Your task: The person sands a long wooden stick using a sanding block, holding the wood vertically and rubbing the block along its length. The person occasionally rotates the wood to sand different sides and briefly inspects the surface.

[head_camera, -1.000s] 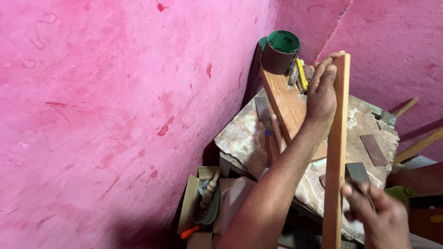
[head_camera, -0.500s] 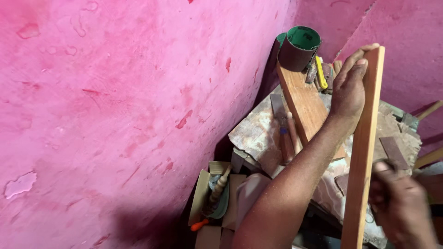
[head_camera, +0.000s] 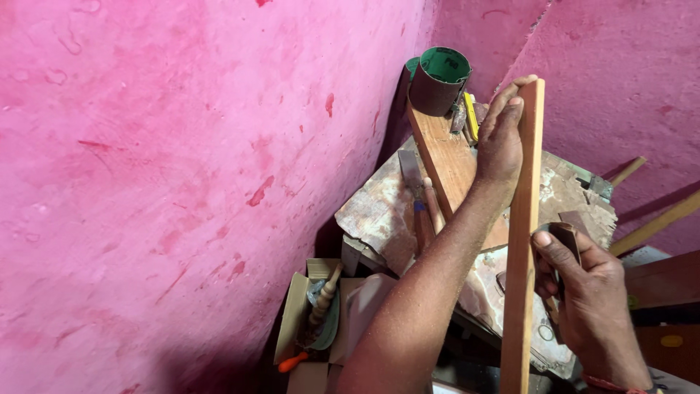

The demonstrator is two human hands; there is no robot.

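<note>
Wooden strip is being held upright over workbench, left hand fingers wrapped near its top; edge is being sanded w/ folded sandpaper pinched in right hand. Next stroke prob. needs firm, steady pressure.

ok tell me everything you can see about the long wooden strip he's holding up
The long narrow reddish-brown wooden strip is smooth, flat and straight-edged, standing nearly upright with its square-cut top end raised and its lower end running out of the picture. The left hand grips it near the top, fingers wrapped over its edge. The right hand presses a small dark piece of sandpaper against its right edge, lower down. Behind it stands a worn workbench.
</note>
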